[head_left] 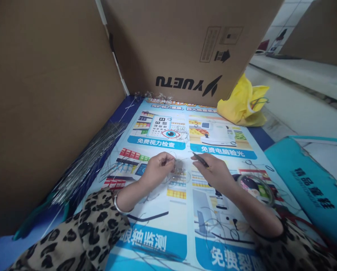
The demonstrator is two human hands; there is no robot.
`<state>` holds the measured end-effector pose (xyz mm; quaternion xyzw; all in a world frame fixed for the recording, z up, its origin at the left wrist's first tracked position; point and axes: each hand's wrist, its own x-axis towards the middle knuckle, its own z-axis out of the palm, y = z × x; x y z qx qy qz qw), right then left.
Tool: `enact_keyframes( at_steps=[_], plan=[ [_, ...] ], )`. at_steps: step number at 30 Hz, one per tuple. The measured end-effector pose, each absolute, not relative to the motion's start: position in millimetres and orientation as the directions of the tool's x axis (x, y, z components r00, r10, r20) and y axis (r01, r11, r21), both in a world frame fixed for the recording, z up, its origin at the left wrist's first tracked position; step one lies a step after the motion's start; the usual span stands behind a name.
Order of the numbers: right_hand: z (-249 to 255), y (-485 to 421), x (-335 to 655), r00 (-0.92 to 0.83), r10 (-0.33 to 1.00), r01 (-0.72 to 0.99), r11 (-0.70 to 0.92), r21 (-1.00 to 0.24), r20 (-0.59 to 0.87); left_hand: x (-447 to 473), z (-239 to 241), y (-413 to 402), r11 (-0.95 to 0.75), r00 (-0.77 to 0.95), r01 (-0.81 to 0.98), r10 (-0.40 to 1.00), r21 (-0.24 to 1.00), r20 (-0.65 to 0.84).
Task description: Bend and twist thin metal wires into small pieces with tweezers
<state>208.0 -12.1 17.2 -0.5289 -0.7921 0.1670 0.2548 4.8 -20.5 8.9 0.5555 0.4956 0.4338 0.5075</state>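
My left hand is closed in a pinch over the middle of the printed sheet. A thin wire, partly curled into loops, hangs at its fingertips. In my right hand is a slim dark pointed tool, perhaps tweezers, its tip aimed left toward my left hand. The two hands are a short way apart. Loose curled wires lie on the printed sheet below and around my hands. On the left lies a bundle of straight wires.
Cardboard panels stand at the left and back. A yellow bag sits at the back right, with a turquoise box nearer on the right. A wire coil lies by my right forearm. Small wire pieces gather at the back.
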Motion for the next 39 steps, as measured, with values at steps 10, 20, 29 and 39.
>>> enact_keyframes(
  at_steps=[10,20,29,39],
  plan=[
    [24,-22,192,-0.224,0.974,0.502,0.148,-0.852,0.038,9,6,-29,-0.078,0.276,0.199,0.961,0.977,0.021],
    [22,-22,190,-0.256,0.961,0.531,0.228,-0.816,0.102,11,12,-35,-0.188,0.336,0.307,0.939,0.933,0.079],
    [23,-26,186,-0.297,0.943,0.536,0.292,-0.792,0.147,9,31,-31,-0.180,0.305,0.225,0.946,0.958,0.106],
    [28,-29,183,-0.364,0.904,0.643,0.417,-0.642,0.224,9,32,-31,-0.452,0.338,0.544,0.889,0.707,0.308]
  ],
)
